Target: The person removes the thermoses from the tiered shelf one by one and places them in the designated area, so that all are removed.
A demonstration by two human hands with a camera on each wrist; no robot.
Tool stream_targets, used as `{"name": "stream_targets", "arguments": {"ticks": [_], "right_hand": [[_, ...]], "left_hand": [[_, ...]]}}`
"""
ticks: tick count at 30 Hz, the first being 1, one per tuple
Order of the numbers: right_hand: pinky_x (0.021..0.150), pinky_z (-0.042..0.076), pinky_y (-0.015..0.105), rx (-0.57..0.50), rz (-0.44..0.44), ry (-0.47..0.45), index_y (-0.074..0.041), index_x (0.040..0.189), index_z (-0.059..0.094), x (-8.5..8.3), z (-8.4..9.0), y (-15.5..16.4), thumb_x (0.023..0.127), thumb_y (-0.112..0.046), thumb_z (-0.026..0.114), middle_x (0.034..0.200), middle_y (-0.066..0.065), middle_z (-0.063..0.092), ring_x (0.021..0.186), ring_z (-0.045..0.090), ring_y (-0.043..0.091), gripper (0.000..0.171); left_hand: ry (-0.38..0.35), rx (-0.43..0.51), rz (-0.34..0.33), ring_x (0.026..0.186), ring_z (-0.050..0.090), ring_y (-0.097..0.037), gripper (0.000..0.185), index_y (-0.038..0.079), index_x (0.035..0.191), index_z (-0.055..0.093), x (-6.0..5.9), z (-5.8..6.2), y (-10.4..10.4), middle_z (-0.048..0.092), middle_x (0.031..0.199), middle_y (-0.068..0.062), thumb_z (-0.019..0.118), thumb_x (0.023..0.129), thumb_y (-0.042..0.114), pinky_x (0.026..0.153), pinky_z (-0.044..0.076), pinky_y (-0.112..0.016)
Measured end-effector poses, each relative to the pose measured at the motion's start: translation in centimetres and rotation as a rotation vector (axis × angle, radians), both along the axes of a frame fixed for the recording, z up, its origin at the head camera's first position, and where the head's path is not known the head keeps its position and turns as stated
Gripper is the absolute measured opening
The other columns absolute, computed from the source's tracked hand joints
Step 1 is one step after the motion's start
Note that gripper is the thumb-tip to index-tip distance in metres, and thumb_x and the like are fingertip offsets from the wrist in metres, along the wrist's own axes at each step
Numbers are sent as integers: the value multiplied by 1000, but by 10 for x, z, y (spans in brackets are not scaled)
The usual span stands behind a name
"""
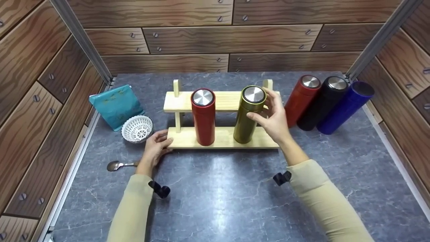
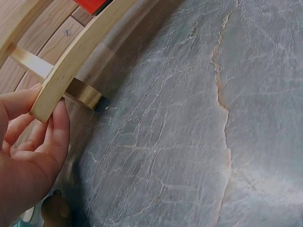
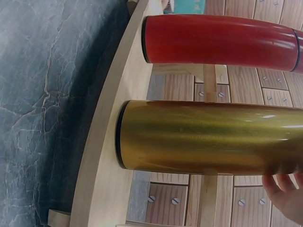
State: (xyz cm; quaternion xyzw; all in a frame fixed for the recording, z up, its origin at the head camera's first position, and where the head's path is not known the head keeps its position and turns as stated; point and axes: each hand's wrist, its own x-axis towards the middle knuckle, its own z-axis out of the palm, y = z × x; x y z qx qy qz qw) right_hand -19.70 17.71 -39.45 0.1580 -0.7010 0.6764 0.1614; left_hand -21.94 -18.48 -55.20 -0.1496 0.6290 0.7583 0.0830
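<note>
A two-tier pale wooden rack (image 1: 223,103) stands on the table. On its lower board are a red thermos flask (image 1: 205,121) and, to the right, a gold thermos flask (image 1: 244,124), both upright with silver lid tops. My left hand (image 1: 155,148) grips the left end of the lower board; in the left wrist view the thumb lies on top and the fingers (image 2: 60,118) underneath. Near its lid, the gold flask is held by my right hand (image 1: 275,117), thumb at the front and fingers at the right side. The right wrist view shows its base on the board (image 3: 106,156).
Right of the rack, another red flask (image 1: 301,101), a black flask (image 1: 320,106) and a blue flask (image 1: 344,109) stand close together. On the left are a teal pouch (image 1: 117,106), a white woven basket (image 1: 137,129) and a spoon (image 1: 115,165). Wood-patterned walls enclose the table.
</note>
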Motion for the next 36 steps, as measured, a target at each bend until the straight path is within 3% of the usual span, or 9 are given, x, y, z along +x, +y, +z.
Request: {"name": "stream_targets", "arguments": {"ticks": [6,14,30,36], "right_hand": [[88,46,37,29,-10,16,7,134,35,-2,2,-2,67,11,77,125,15,50,106,54,23,79],[80,49,33,-26,-42,63,8,127,42,-1,0,-3,63,13,78,117,14,57,101,56,26,73],[82,48,32,-71,-12,151,12,120,47,8,0,3,58,21,75,114,14,59,100,57,24,69],[81,48,32,-90,-13,152,11,121,47,8,-9,13,57,23,74,114,13,60,98,58,23,70]], "left_hand": [[8,-8,7,78,63,-18,49,3,129,48,1,-1,0,53,122,-18,64,84,-2,60,54,-31],[6,15,10,77,62,-18,48,1,129,47,2,-1,2,53,119,-18,64,84,-3,59,54,-30],[-13,16,9,78,62,-17,48,3,129,48,0,0,1,53,120,-17,64,84,-2,60,54,-30],[-15,7,14,77,63,-17,48,3,129,48,0,0,0,53,122,-17,64,84,-2,62,54,-30]]}}
